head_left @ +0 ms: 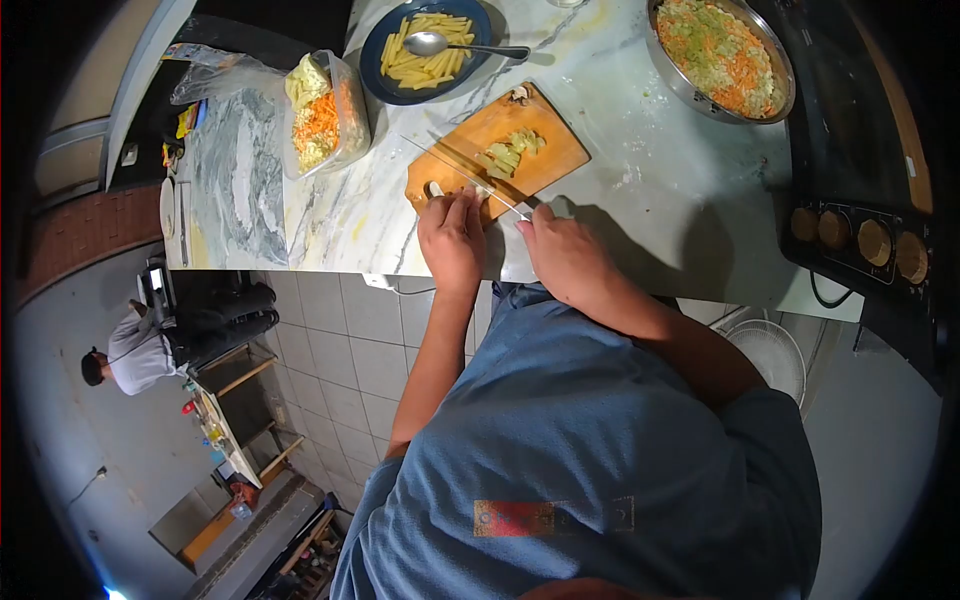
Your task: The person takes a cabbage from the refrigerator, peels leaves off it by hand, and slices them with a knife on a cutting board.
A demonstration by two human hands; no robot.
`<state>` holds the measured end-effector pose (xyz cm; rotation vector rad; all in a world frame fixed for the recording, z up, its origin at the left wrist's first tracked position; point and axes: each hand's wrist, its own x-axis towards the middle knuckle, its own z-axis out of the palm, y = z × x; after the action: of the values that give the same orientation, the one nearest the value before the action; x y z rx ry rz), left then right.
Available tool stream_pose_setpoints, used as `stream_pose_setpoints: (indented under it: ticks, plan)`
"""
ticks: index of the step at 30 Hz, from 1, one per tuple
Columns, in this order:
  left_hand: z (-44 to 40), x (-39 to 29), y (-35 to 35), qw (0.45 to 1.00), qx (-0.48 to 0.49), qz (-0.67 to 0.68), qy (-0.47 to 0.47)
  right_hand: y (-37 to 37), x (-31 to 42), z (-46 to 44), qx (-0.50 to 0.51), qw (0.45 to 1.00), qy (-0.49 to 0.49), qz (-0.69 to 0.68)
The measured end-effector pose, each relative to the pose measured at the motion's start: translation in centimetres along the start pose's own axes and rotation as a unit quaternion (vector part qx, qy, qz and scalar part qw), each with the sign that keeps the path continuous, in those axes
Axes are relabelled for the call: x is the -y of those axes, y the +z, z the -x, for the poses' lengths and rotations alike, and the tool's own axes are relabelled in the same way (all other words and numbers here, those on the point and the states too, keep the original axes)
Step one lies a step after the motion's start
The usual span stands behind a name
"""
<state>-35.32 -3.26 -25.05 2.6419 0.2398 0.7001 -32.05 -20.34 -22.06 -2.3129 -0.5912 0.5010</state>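
Observation:
My right hand (565, 255) is closed around the handle of a kitchen knife (462, 172). The thin blade slants up and left across a wooden cutting board (552, 128). My left hand (455, 235) rests at the board's near edge, fingers curled and pressed together beside the blade. Under those fingertips is a small pale piece of food, mostly hidden. Chopped pale green pieces (512, 152) lie in a loose pile on the board, beyond the knife. A small brown and white scrap (520, 95) sits near the board's far corner.
A dark plate (375, 72) holds pale yellow sticks and a spoon (428, 43). Left of it stands a plastic container (350, 120) of shredded vegetables; a metal bowl (690, 95) of similar shreds is at right. A black appliance with knobs (873, 243) borders the right side. Another person (145, 350) stands far left.

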Motion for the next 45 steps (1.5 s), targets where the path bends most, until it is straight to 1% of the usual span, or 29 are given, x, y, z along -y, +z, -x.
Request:
stream_pose_setpoints:
  ticks: [11,13,20,26,29,31,34,38,40,45]
  plan:
    - [0.1,0.1,0.2,1.000,-0.008,0.011,0.000,-0.2,0.5,-0.2,0.020,0.999,0.035,-0.004]
    - [0.3,0.2,0.4,1.000,-0.016,0.013,-0.005,-0.5,0.8,-0.4,0.038,0.998,0.047,0.001]
    - [0.2,0.2,0.4,1.000,-0.019,0.014,-0.009,-0.1,0.6,-0.9,0.048,0.997,0.057,-0.002]
    - [0.1,0.5,0.7,1.000,-0.017,0.015,-0.006,0.2,0.3,-1.2,0.048,0.996,0.070,-0.011]
    - [0.2,0.3,0.5,0.999,-0.027,0.041,-0.003,0.4,0.3,-1.2,0.050,0.996,0.074,-0.006]
    - [0.3,0.3,0.4,0.999,-0.007,0.025,-0.019,0.0,0.6,-1.3,0.049,0.996,0.081,-0.010]
    - [0.1,0.1,0.4,0.999,-0.020,0.033,-0.008,0.7,0.3,-1.5,0.040,0.995,0.085,-0.030]
    - [0.0,0.0,0.2,0.999,-0.028,0.031,-0.006,0.9,0.2,-1.6,0.033,0.997,0.074,-0.015]
    - [0.1,-0.1,0.1,0.999,-0.002,0.020,-0.025,1.3,-0.1,-1.9,0.024,0.997,0.069,-0.001]
    - [0.3,0.4,0.3,0.999,-0.016,0.031,-0.004,1.3,0.1,-2.0,0.014,0.998,0.058,0.027]
